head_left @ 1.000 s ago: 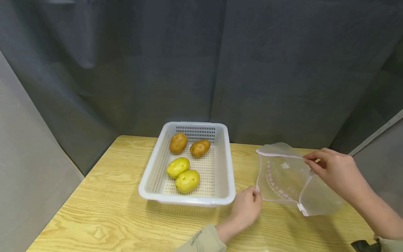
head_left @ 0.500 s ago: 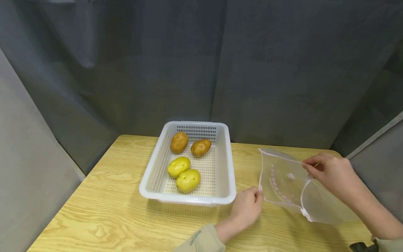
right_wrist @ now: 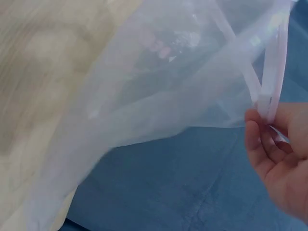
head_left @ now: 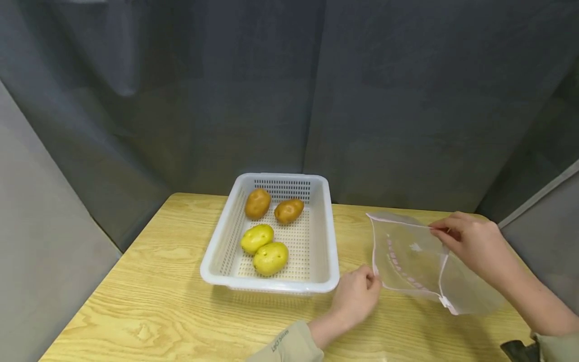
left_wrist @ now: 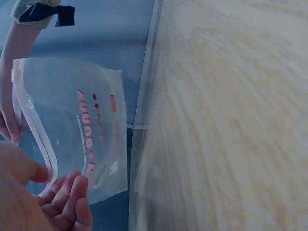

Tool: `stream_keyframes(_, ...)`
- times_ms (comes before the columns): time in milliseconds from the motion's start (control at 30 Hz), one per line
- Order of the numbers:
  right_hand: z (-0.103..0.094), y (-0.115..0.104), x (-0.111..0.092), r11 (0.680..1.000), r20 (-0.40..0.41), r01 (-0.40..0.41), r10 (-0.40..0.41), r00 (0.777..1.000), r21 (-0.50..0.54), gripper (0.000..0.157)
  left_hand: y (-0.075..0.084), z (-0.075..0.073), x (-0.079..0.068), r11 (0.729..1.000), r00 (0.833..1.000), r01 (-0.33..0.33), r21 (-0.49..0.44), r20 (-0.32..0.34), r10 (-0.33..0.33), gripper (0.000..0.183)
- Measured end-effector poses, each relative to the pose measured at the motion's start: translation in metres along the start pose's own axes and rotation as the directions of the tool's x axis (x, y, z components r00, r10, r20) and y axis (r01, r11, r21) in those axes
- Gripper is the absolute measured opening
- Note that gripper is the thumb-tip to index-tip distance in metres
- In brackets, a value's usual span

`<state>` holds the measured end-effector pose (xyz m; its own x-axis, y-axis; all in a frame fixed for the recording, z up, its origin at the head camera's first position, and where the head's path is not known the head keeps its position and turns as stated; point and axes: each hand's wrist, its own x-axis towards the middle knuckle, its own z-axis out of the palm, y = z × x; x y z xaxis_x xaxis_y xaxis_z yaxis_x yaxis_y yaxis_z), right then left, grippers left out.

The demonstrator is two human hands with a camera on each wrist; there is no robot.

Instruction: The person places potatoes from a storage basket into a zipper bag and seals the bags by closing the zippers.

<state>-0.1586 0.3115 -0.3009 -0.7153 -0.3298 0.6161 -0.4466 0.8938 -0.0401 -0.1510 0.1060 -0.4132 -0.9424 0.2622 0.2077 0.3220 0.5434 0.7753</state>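
Observation:
A clear zip bag (head_left: 402, 256) with pink printing and a pink-white zip strip is stretched between both hands at the right of the head view, its mouth parted. My left hand (head_left: 355, 296) pinches the near-left part of the bag's mouth, beside the basket's front right corner. At the far right edge of the opening, my right hand (head_left: 475, 246) pinches the strip between thumb and fingers. A white slider (head_left: 447, 303) sits at the strip's near end. In the right wrist view the bag's film (right_wrist: 159, 96) hangs slack from the right fingertips (right_wrist: 252, 115).
A white slotted basket (head_left: 333, 251) stands on the wooden table (head_left: 149, 281) left of the hands. Inside lie two brown potatoes (head_left: 258, 203) and two yellow potatoes (head_left: 270, 259). Dark curtains (head_left: 271, 90) rise behind the table, with grey panels (head_left: 40, 216) at the sides.
The bag's body has swayed and its opening has changed shape slightly. My right hand has shifted a little to the left; the left hand has stayed nearly still.

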Motion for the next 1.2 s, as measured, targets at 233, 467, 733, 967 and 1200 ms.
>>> stream_keyframes(233,-0.006,-0.005,0.006,1.0,0.049,0.005,-0.004,0.999,-0.004,0.02,0.005,-0.003,0.001,0.997,1.0,0.006,-0.081,-0.002,-0.006,0.017)
stream_keyframes(467,-0.018,-0.001,0.014,0.996,-0.021,0.014,-0.016,1.0,-0.084,0.02,0.012,-0.004,-0.008,0.99,0.992,-0.125,-0.071,-0.041,0.122,0.022)
stream_keyframes(733,-0.005,0.05,0.009,0.978,-0.027,-0.02,0.015,1.0,-0.207,0.008,0.011,-0.001,-0.012,0.99,0.993,-0.115,-0.075,-0.044,0.112,0.022)
stream_keyframes(967,-0.025,-0.002,0.018,0.997,0.099,-0.045,0.052,0.994,-0.064,0.012,0.008,0.0,-0.008,0.987,0.993,-0.102,-0.127,-0.069,0.094,0.018)
stream_keyframes(1200,-0.018,-0.002,0.011,0.994,0.161,-0.113,0.113,0.98,-0.012,0.014,0.001,0.002,-0.005,0.994,0.996,-0.067,-0.089,-0.06,0.062,0.016)
